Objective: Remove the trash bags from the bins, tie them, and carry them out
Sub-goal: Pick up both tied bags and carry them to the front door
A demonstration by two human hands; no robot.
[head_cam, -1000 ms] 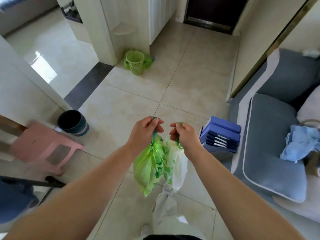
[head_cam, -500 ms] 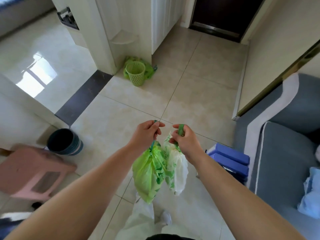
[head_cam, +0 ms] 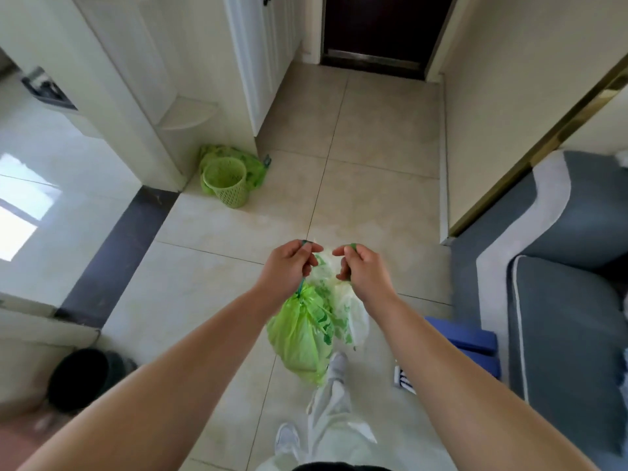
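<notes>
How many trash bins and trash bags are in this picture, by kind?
Bins: 2, the green lattice bin and the dark bin.
Held bags: 2, the green bag in the left hand, the white printed bag in the right hand.
Floor bags: 1, the crumpled green bag behind the green lattice bin.
Total: 5.

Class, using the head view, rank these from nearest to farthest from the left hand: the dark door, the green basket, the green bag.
1. Green bag: hangs directly from the left hand, just below it.
2. Green basket: stands farther ahead, off to the left.
3. Dark door: farthest, straight ahead at the top of the view.
</notes>
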